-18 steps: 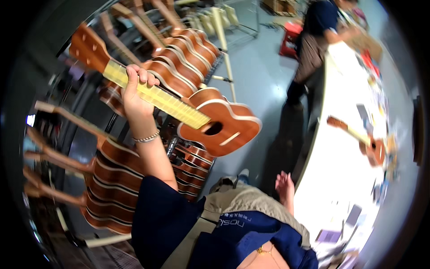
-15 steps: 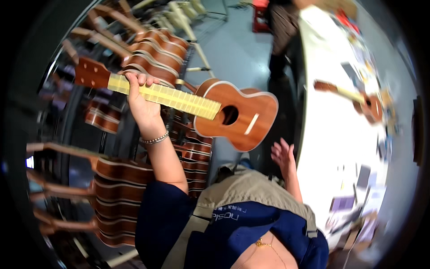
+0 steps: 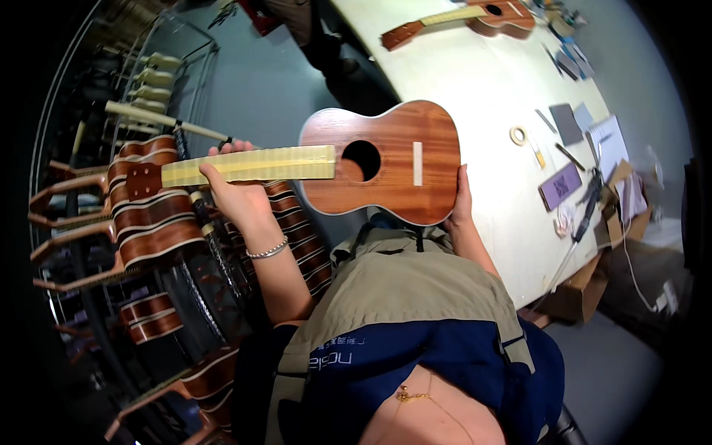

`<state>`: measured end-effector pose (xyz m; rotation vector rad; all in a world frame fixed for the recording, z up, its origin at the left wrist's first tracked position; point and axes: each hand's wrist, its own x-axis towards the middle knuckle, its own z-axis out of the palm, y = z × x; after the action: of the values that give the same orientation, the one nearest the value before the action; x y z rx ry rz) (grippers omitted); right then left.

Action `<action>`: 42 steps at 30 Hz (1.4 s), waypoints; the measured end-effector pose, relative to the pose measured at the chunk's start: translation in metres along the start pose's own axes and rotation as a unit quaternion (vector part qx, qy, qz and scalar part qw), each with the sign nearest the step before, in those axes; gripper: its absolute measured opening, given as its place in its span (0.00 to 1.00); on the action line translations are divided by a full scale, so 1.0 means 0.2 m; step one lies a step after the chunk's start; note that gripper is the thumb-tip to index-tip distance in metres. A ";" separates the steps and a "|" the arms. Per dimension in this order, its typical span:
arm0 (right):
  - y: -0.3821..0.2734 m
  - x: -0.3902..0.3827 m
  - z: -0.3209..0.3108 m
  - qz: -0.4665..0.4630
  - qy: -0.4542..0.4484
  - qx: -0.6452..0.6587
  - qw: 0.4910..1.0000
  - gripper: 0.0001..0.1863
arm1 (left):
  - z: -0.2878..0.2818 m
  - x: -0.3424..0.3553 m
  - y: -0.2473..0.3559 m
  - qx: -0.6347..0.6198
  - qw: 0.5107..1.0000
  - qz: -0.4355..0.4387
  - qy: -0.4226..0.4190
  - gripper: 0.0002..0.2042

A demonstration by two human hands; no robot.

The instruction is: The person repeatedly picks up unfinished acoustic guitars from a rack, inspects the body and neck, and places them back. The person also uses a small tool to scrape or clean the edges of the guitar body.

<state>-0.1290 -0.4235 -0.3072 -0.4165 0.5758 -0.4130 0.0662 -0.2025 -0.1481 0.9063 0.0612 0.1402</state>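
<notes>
I hold a reddish-brown wooden ukulele (image 3: 404, 163) level in front of my apron, its headstock pointing left, its pale bridge strip facing up. Yellow tape covers its fretboard. My left hand (image 3: 239, 191) is closed round the neck, thumb over the top and fingertips showing at the far side. My right hand (image 3: 460, 200) grips the body's lower bout at the right end; most of its fingers are hidden beneath. Just left of the headstock, unfinished ukuleles (image 3: 148, 230) with striped sides hang stacked on a rack.
A white workbench (image 3: 504, 96) on the right holds another ukulele (image 3: 486, 18), a tape roll (image 3: 518, 136), a purple slab (image 3: 560, 185) and scattered tools. Cardboard boxes (image 3: 582, 289) stand at its near end. A co-worker's legs (image 3: 304, 30) and a red crate (image 3: 261, 18) are at the top.
The ukulele has swung to level and moved nearer the bench. My right hand, earlier free with fingers apart, now holds its body. The view has turned toward the bench.
</notes>
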 end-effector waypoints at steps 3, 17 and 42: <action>-0.01 -0.03 0.03 -0.016 -0.002 -0.025 1.000 0.35 | 0.02 -0.07 -0.14 0.039 0.997 -0.046 -0.044 0.22; -0.13 -0.09 0.16 -0.090 -0.052 -0.153 0.983 0.41 | 0.02 -0.02 -0.30 0.090 0.986 -0.137 -0.037 0.23; -0.15 -0.10 0.17 -0.125 -0.086 -0.203 0.967 0.42 | 0.02 0.00 -0.31 0.076 0.992 -0.099 -0.012 0.20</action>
<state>-0.1318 -0.4304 -0.2587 -0.9156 0.4370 -0.4941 0.0719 -0.2434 -0.1943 1.0480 0.1397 -0.0614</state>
